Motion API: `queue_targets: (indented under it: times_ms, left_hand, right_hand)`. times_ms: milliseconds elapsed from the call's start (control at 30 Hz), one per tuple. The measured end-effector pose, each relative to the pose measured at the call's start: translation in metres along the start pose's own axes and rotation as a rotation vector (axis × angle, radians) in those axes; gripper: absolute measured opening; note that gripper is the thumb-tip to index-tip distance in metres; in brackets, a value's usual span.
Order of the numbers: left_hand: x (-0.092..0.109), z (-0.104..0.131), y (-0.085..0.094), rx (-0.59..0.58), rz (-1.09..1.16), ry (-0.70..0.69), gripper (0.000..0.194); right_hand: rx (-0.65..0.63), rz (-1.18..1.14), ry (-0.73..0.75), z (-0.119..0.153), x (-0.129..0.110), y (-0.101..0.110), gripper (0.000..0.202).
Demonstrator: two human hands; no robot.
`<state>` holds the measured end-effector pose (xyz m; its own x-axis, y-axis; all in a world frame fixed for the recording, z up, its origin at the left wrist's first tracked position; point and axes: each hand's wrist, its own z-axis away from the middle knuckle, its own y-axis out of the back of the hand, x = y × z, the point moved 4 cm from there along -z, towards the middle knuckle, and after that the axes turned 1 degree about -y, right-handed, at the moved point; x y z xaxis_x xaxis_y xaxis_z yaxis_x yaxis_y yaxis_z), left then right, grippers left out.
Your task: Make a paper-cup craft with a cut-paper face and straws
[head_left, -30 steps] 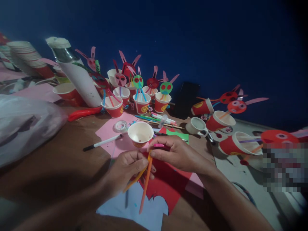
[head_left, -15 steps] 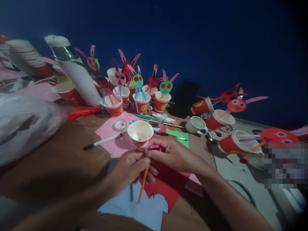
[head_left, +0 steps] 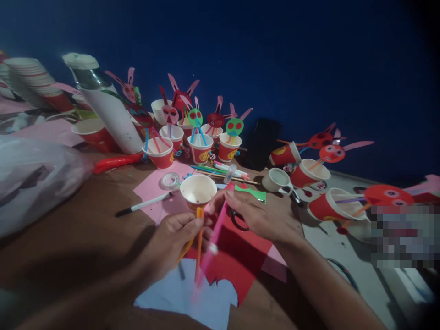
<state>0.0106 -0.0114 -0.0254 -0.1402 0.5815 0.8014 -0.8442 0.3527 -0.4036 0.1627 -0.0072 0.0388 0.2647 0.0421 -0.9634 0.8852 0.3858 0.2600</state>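
Note:
My left hand (head_left: 178,231) is closed around an orange straw (head_left: 199,247) and a yellow straw (head_left: 186,250), their upper ends showing above the thumb. A pink straw (head_left: 215,233), smeared by motion toward its lower end, hangs slanting from the pinched fingers of my right hand (head_left: 245,211). Just behind both hands stands a white-lined paper cup (head_left: 198,188). Scissors with a black handle (head_left: 239,221) lie under my right hand. Red paper (head_left: 237,275) and torn light-blue paper (head_left: 192,293) lie below the hands.
Red paper cups (head_left: 200,149) holding paper rabbit heads on straws line the back; others stand at right. A mug (head_left: 277,180), tape roll (head_left: 170,180), black-capped marker (head_left: 144,205), flask (head_left: 103,105) and plastic bag (head_left: 44,174) surround the work spot.
The pink straw, earlier seen only as a short piece at my right fingers, now hangs down at length. The straws in my left hand now point more upright, with their tops exposed.

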Motion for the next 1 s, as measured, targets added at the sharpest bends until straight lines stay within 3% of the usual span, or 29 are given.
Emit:
queue_targets:
  times_ms: [100,167,267,400,633,833,1000]
  left_hand:
    - [0.001,0.001,0.000,0.012,-0.013,-0.004,0.027]
    - [0.002,0.000,0.001,0.003,0.027,-0.046,0.024]
    - [0.003,-0.001,0.001,-0.016,0.090,-0.074,0.021]
    - [0.004,0.000,0.000,-0.016,0.100,-0.034,0.022]
    - [0.004,-0.002,0.000,-0.002,0.105,-0.028,0.025]
    - [0.001,-0.003,-0.001,-0.027,0.088,-0.040,0.022]
    - [0.000,-0.001,-0.003,-0.051,0.024,-0.025,0.021]
  right_hand:
    - [0.034,-0.022,-0.123,0.000,0.005,0.004,0.041]
    - [-0.013,-0.083,-0.159,-0.001,0.010,0.003,0.042]
    - [-0.088,-0.178,-0.144,-0.003,0.017,0.000,0.041]
    - [-0.064,-0.205,-0.138,-0.005,0.024,0.002,0.039]
    - [-0.040,-0.110,-0.155,-0.005,0.022,0.003,0.037]
    - [-0.024,0.002,-0.104,-0.004,0.019,-0.001,0.014]
    - [-0.049,0.028,-0.092,-0.002,0.018,-0.010,0.010]
